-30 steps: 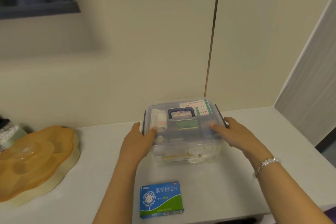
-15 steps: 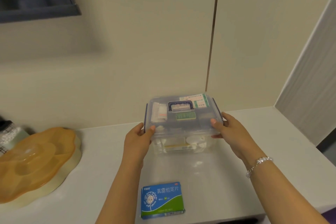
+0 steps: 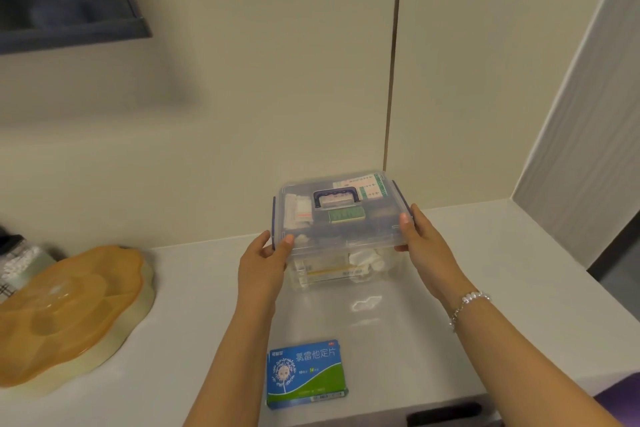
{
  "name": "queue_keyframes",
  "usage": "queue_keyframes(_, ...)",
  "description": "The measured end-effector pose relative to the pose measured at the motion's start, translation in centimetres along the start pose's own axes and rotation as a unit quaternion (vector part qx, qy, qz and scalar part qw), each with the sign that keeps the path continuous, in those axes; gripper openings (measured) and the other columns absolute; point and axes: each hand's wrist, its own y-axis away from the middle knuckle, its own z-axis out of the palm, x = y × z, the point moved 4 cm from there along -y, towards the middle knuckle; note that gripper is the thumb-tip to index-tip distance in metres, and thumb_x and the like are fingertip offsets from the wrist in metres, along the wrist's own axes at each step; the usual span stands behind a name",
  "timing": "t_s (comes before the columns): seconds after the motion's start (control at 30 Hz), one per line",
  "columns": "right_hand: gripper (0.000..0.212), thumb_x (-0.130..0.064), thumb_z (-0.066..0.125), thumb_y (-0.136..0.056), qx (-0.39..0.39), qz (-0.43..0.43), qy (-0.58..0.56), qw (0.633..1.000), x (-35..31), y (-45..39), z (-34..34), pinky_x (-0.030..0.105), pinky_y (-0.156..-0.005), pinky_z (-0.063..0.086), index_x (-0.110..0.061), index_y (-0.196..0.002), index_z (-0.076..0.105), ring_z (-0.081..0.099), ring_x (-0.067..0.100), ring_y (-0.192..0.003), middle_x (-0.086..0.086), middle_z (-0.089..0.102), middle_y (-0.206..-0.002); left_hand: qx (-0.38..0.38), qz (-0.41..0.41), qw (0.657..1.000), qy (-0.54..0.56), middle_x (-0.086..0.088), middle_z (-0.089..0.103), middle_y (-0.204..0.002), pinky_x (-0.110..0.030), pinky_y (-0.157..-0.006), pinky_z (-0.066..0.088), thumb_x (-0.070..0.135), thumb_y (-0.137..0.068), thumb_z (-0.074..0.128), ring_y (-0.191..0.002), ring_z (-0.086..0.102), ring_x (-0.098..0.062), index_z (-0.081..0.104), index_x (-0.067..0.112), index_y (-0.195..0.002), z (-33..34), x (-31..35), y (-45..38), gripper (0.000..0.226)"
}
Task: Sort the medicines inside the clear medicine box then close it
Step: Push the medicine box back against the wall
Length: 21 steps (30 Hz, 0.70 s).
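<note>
Medicine box (image 3: 341,218), clear with its lid on, sits toward the back edge of the bench (image 3: 485,288). I see my left hand (image 3: 263,263) and right hand (image 3: 424,246) curled round the lid's two front corners, thumbs on top. The blue medicine pack (image 3: 306,373) lies near the bench's front edge, outside the box. Risk, as I judge it: lifting the lid unevenly could tip the tray of small items, or the pack gets left out

Both hands, left (image 3: 263,262) and right (image 3: 424,241), reach forward, fingers curled.
</note>
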Motion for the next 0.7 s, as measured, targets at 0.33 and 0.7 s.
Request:
queue_keyframes(0.33,0.044,-0.036,0.046,-0.092,0.037,0.001,-0.001,0.999,-1.0,4.9,-2.6,0.043,-0.100,0.045,-0.020,-0.133,0.043,0.055,0.022,-0.113,0.005,0.051,-0.132,0.045,0.062,0.992,-0.096,-0.013,0.038,-0.137,-0.035,-0.097,0.038,0.038,-0.088,0.055,-0.114,0.045,-0.022,0.039,0.020,-0.134,1.1,1.9,6.3,0.052)
queue_keyframes(0.7,0.021,-0.023,0.050,-0.091,0.136,-0.112,0.052,0.983,-1.2,16.0,-15.1,0.027,-0.082,0.050,-0.028,-0.110,0.059,0.060,0.014,-0.092,-0.004,0.063,-0.102,-0.200,0.089,0.976,-0.015,-0.001,0.064,-0.096,-0.025,-0.072,0.050,0.018,-0.091,0.049,-0.073,0.064,-0.007,0.059,0.020,-0.104,12.3,6.9,20.8,0.016)
